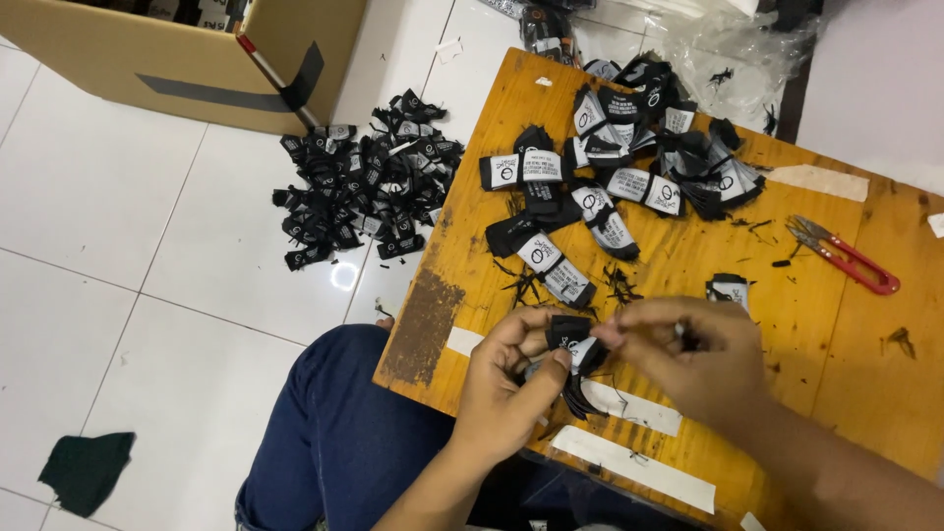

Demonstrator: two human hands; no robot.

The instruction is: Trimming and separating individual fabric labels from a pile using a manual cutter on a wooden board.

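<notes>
My left hand [511, 388] grips a small stack of black and white fabric labels [573, 352] over the near edge of the wooden board [688, 265]. My right hand [693, 359] pinches the top of the same stack with thumb and fingers. Bundles of folded labels [629, 147] lie across the far part of the board. One single label [728, 289] rests just beyond my right hand.
Red-handled thread snips [846, 256] lie at the board's right. A heap of loose black labels [364, 182] sits on the white tile floor, next to a cardboard box [187, 59]. A dark green cloth scrap [87, 470] lies bottom left. Clear plastic bags [728, 44] are beyond the board.
</notes>
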